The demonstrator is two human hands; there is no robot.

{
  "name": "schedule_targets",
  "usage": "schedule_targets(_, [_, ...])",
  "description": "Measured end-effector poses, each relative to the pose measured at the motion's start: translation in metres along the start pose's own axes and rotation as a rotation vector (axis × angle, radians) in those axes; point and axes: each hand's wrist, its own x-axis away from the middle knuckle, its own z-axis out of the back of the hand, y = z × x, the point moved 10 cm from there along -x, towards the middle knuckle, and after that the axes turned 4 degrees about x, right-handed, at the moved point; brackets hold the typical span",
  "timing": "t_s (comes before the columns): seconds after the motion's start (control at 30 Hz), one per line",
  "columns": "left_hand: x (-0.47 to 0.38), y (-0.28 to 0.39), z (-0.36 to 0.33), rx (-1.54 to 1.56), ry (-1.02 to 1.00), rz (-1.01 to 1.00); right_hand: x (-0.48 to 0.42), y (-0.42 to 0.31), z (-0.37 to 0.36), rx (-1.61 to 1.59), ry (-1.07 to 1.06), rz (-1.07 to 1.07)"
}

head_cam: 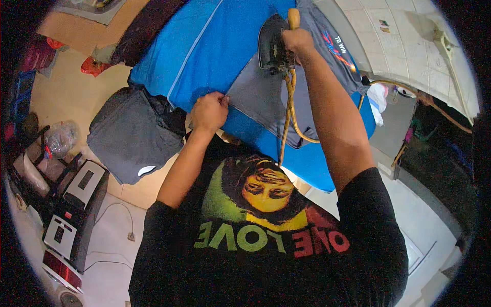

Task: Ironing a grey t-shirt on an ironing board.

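Observation:
My right hand (pixel 299 43) is closed around the handle of a dark clothes iron (pixel 271 44), which lies on a blue and grey garment (pixel 253 82). The iron's cord (pixel 288 107) hangs from its heel and loops over the cloth towards my body. My left hand (pixel 210 111) pinches the garment's near edge between thumb and fingers, left of the iron. A thin light piping line runs along the blue cloth beyond that hand. Grey cloth (pixel 134 134) with black parts hangs down at the left; whether it belongs to the same garment I cannot tell.
A clear plastic bottle (pixel 61 138) and black and white equipment (pixel 82 188) stand at the left. A wall socket or plug (pixel 131 236) with a wire is at lower left. At the right a cord (pixel 441 107) runs past a pale tiled surface (pixel 406 42).

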Motion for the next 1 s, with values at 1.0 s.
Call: schedule_targets(1.0, [0.024,-0.048,0.123,-0.014,0.496,0.041,0.226,-0.072,-0.082,-0.016,-0.347,0.406])
